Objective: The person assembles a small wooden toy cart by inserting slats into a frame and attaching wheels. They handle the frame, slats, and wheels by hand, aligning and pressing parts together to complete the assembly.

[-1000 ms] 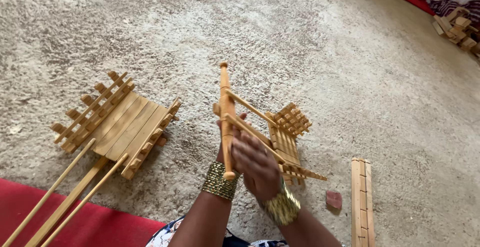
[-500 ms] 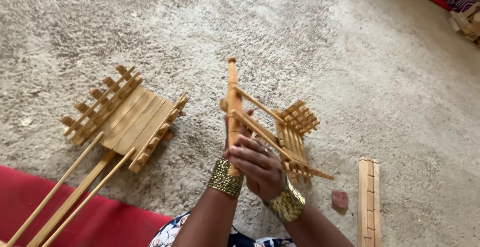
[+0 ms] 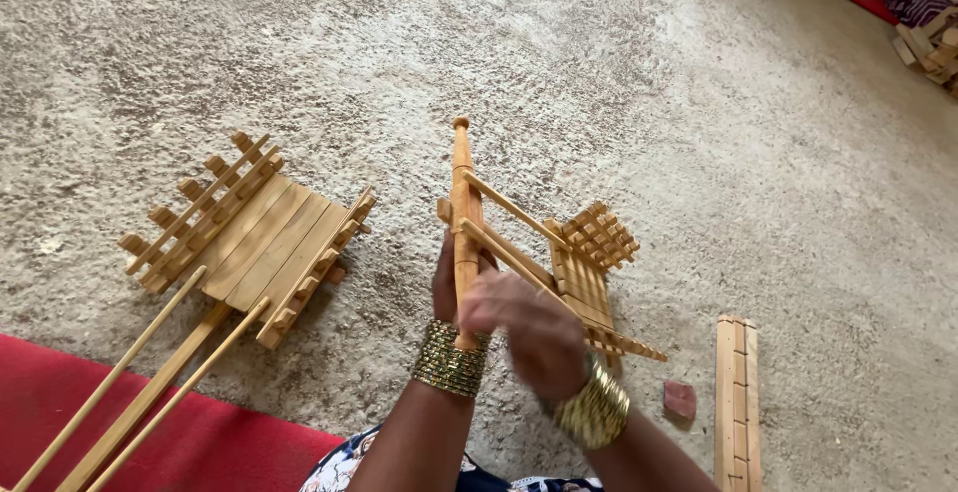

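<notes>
two slatted wooden frames: one held (image 3: 559,252), one on the carpet (image 3: 254,238); three long sticks (image 3: 140,392); one flat notched strip (image 3: 736,402); one small reddish block (image 3: 681,398); two beaded bangles (image 3: 451,358)

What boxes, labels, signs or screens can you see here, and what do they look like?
None in view: only wooden slatted pieces and loose sticks on the grey carpet, and both hands, left hand and right hand, on a wooden frame.

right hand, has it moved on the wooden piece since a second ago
Yes. The right hand has slid up the wooden frame, from low near its base to over the slanting sticks.
</notes>
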The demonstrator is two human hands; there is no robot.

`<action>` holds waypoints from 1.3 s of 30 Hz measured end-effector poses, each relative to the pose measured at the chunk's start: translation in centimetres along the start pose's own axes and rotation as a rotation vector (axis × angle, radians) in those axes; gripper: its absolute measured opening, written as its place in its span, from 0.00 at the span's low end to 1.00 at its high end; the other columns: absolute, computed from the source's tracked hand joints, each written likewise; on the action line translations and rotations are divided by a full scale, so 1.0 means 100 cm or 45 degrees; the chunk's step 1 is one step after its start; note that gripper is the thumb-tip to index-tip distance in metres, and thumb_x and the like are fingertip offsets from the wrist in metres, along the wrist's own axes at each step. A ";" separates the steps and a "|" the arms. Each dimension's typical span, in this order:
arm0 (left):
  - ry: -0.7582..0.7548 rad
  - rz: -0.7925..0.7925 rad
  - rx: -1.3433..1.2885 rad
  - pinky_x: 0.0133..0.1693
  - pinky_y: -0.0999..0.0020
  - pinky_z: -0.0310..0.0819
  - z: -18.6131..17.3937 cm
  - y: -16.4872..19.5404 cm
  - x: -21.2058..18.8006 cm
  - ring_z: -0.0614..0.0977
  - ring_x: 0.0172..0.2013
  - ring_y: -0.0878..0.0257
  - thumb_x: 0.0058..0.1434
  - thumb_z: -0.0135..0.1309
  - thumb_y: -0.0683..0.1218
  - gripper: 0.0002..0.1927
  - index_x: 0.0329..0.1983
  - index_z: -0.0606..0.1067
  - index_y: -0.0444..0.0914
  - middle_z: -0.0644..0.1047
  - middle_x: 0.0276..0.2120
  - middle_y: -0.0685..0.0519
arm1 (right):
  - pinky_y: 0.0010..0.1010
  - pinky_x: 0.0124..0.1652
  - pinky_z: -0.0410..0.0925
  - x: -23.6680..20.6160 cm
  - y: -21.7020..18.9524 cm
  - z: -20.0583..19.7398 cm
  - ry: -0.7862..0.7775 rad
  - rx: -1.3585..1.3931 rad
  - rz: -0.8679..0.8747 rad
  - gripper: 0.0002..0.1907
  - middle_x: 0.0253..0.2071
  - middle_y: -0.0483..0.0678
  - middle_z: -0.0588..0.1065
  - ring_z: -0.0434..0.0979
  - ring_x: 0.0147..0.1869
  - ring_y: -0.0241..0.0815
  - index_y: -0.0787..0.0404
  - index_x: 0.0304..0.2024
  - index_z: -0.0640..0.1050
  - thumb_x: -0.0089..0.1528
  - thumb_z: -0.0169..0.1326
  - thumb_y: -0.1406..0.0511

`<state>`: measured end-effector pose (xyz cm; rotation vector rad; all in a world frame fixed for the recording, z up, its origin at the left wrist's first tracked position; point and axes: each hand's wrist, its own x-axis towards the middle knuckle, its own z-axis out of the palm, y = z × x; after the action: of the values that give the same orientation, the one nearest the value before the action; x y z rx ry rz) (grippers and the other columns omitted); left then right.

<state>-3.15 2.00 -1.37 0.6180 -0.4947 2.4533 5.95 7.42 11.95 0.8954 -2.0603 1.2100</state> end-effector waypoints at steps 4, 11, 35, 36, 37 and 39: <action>0.470 0.516 0.588 0.39 0.74 0.81 0.041 0.006 0.006 0.80 0.47 0.57 0.82 0.43 0.51 0.25 0.76 0.62 0.34 0.72 0.57 0.36 | 0.36 0.58 0.78 0.027 0.038 -0.025 0.163 -0.375 0.216 0.10 0.54 0.54 0.79 0.80 0.61 0.48 0.63 0.51 0.79 0.69 0.51 0.70; 0.663 0.492 0.856 0.61 0.67 0.74 0.102 0.020 0.025 0.74 0.63 0.55 0.67 0.34 0.44 0.26 0.69 0.61 0.34 0.70 0.64 0.42 | 0.29 0.41 0.78 0.069 0.096 -0.015 0.005 -0.698 0.008 0.10 0.48 0.53 0.82 0.79 0.61 0.48 0.63 0.45 0.82 0.65 0.53 0.74; 0.755 0.525 0.705 0.57 0.66 0.74 0.087 0.023 0.026 0.74 0.58 0.56 0.73 0.34 0.47 0.25 0.72 0.60 0.34 0.70 0.60 0.40 | 0.49 0.67 0.63 0.105 0.084 -0.019 -0.691 -0.741 -0.237 0.07 0.54 0.40 0.79 0.66 0.71 0.50 0.52 0.42 0.82 0.61 0.61 0.63; 0.725 0.511 0.727 0.57 0.66 0.74 0.088 0.022 0.027 0.74 0.58 0.55 0.73 0.34 0.46 0.25 0.72 0.60 0.33 0.70 0.60 0.39 | 0.47 0.70 0.64 0.099 0.083 -0.018 -0.637 -0.654 -0.210 0.05 0.55 0.39 0.79 0.65 0.73 0.49 0.52 0.42 0.82 0.63 0.61 0.63; 0.712 0.490 0.754 0.57 0.66 0.74 0.090 0.022 0.025 0.74 0.59 0.55 0.73 0.34 0.47 0.25 0.72 0.59 0.33 0.69 0.61 0.40 | 0.46 0.73 0.64 0.092 0.081 -0.015 -0.580 -0.566 -0.182 0.04 0.56 0.39 0.78 0.65 0.76 0.48 0.53 0.43 0.81 0.66 0.60 0.63; 0.687 0.457 0.804 0.57 0.66 0.74 0.093 0.018 0.023 0.74 0.60 0.55 0.73 0.33 0.47 0.25 0.71 0.59 0.33 0.69 0.62 0.40 | 0.46 0.73 0.64 0.077 0.077 -0.015 -0.422 -0.266 0.042 0.07 0.58 0.39 0.77 0.64 0.76 0.50 0.54 0.47 0.81 0.66 0.58 0.64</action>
<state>-2.90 -2.77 7.16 0.0653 0.4388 2.9695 -4.58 9.56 14.47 1.0177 -2.4175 0.8860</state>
